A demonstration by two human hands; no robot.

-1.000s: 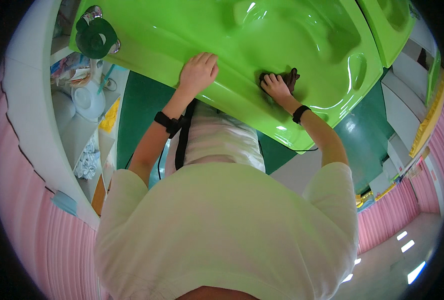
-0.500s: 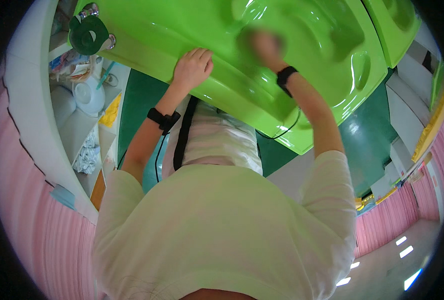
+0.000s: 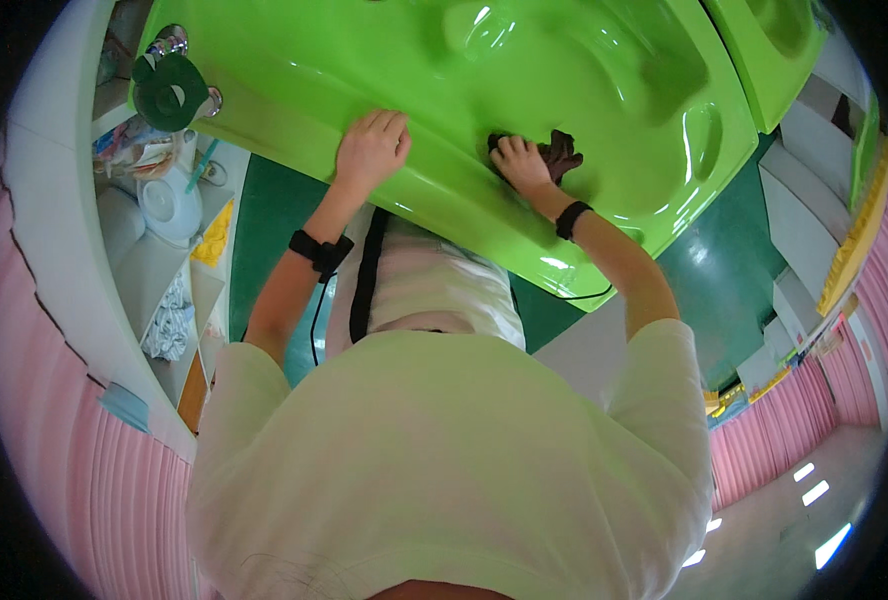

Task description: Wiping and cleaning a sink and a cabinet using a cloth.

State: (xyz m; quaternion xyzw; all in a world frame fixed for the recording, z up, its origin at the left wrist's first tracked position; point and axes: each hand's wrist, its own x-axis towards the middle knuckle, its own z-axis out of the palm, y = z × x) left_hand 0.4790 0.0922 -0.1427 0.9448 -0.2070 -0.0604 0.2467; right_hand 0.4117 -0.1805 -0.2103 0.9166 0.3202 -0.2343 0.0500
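Wiping in progress, by the look of it: right hand [image 3: 520,165] pressed down on a dark brown cloth [image 3: 556,155], fingers curled over it and pinning it flat against the inner slope of the bright green tub [image 3: 604,90]. Cloth bunched and soft, poking out past the fingertips toward the basin's middle. Left hand [image 3: 369,150] spread open, palm down on the tub's near rim, gripping nothing, just bracing. Black bands on both wrists. Tub moulded, glossy, hard plastic or fibreglass at a guess, with rounded hollows, a small oval recess at the right end, and ceiling lights glinting off the curves. Dark green round tap fitting [image 3: 171,90] with chrome parts at the far left corner. Next stroke, judged from here, calls for steady downward pressure and a sweep following the curve, the smooth wall offering little friction. White basin [image 3: 169,205] and clutter on the shelf to the left; pink ribbed wall beyond.
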